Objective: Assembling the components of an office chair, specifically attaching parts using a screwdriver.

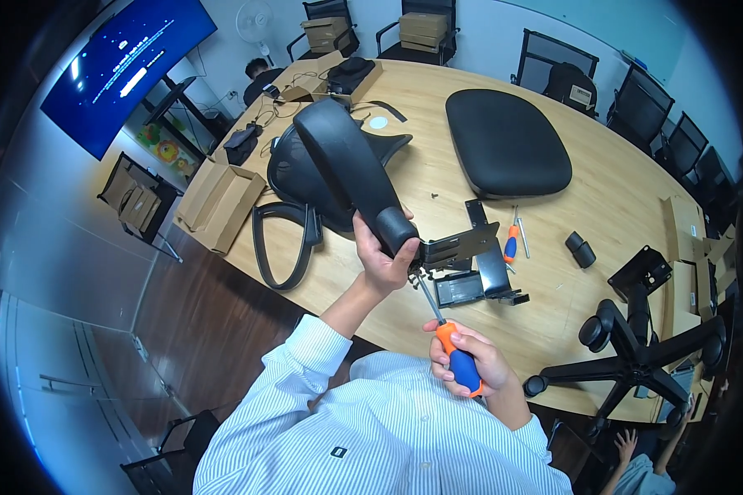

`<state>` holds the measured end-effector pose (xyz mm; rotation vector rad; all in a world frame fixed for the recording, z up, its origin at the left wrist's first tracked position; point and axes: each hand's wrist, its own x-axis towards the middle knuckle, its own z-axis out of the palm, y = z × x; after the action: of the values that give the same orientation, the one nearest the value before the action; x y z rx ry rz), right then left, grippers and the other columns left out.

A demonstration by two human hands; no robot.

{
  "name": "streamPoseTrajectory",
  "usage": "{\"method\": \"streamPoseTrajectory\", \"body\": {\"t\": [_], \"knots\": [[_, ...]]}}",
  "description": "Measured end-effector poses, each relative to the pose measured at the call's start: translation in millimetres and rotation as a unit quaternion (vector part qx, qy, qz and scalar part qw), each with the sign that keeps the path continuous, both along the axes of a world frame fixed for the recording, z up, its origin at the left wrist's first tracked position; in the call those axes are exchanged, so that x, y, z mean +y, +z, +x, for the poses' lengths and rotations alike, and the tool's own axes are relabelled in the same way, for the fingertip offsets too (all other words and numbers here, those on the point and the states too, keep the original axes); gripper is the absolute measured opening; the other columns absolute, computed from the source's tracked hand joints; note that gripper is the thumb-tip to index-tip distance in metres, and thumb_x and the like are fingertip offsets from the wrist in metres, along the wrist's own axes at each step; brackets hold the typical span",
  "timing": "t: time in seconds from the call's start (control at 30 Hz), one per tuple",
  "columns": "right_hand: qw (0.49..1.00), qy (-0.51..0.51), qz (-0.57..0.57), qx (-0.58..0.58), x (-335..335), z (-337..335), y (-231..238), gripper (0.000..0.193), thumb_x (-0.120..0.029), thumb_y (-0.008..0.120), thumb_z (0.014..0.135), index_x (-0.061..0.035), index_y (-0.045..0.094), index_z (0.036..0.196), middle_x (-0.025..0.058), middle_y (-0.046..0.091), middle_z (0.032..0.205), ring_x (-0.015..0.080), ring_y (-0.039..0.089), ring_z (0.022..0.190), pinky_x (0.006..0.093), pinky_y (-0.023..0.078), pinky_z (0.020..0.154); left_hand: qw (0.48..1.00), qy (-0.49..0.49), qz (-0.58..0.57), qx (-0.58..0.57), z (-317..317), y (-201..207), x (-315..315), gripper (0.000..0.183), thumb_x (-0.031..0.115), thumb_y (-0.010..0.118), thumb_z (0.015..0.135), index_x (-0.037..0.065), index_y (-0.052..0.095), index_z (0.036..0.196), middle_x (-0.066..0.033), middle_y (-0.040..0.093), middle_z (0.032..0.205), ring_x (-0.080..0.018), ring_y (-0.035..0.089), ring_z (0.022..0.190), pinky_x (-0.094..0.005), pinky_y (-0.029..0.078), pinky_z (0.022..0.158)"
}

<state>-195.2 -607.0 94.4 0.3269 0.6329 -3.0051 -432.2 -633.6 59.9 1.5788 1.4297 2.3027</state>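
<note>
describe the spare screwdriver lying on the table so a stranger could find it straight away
On the oval wooden table, look just below the big black seat cushion. The spare screwdriver lies beside the black metal bracket; unlike the one in the right hand, nobody holds it.

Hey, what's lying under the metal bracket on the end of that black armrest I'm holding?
Under the metal bracket a flat black plate lies on the wooden table, partly covered. The screwdriver tip reaches beneath; its contact point is hidden.

Both hands [421, 305] clenched (forearms raised)
</note>
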Motion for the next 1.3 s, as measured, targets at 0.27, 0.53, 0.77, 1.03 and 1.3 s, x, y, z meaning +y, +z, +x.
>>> {"method": "streamPoseTrajectory", "body": {"t": [0.27, 0.53, 0.77, 1.03, 1.3], "knots": [[0.964, -0.007, -0.255, 0.076, 2, 3, -17, 0.041, -0.024, 0.038, 0.1, 0.0044, 0.031, 0.13, 0.0136, 0.038, 0.082, 0.0199, 0.044, 0.062, 0.024, 0.039, 0.025, 1.0, -0.009, 0.008, -0.002, 2, 1, -1, 0.07, 0.026, 0.069, 0.088, 0.003, 0.021, 0.132, -0.0182, 0.049, 0.106, -0.0181, 0.06, 0.073, -0.0286, 0.049, 0.062], [0.933, 0.015, -0.339, 0.117, 6, 0, -18, 0.04, -0.024, 0.035, 0.1, 0.0041, 0.03, 0.129, 0.0141, 0.038, 0.082, 0.0211, 0.044, 0.06, 0.0255, 0.04, 0.024, 1.0, -0.014, -0.003, 0.008, 4, -4, -2, 0.07, 0.025, 0.069, 0.088, 0.003, 0.02, 0.132, -0.0181, 0.048, 0.106, -0.0184, 0.06, 0.075, -0.0289, 0.05, 0.063], [0.963, -0.033, -0.256, 0.082, 3, 8, -11, 0.04, -0.023, 0.036, 0.1, 0.0045, 0.033, 0.128, 0.0129, 0.038, 0.08, 0.0198, 0.044, 0.058, 0.0257, 0.04, 0.025, 1.0, -0.009, -0.009, 0.002, 6, -6, 0, 0.07, 0.026, 0.069, 0.087, 0.002, 0.02, 0.131, -0.0176, 0.049, 0.106, -0.0179, 0.06, 0.074, -0.0291, 0.05, 0.064], [0.97, -0.02, -0.233, 0.065, 2, 6, -9, 0.04, -0.023, 0.036, 0.1, 0.0044, 0.034, 0.129, 0.0126, 0.038, 0.081, 0.0197, 0.044, 0.058, 0.0253, 0.039, 0.025, 1.0, 0.004, -0.001, -0.005, 5, -4, -1, 0.069, 0.027, 0.069, 0.088, 0.001, 0.021, 0.131, -0.0171, 0.049, 0.106, -0.0178, 0.059, 0.074, -0.0287, 0.049, 0.064], [0.97, -0.026, -0.237, 0.05, 0, 5, -3, 0.04, -0.022, 0.039, 0.1, 0.004, 0.035, 0.13, 0.0124, 0.043, 0.081, 0.0181, 0.046, 0.057, 0.0257, 0.041, 0.027, 1.0, -0.005, -0.003, -0.002, 10, -2, -3, 0.07, 0.025, 0.07, 0.087, 0.002, 0.021, 0.132, -0.0168, 0.048, 0.106, -0.0181, 0.059, 0.075, -0.0289, 0.049, 0.065]]}}
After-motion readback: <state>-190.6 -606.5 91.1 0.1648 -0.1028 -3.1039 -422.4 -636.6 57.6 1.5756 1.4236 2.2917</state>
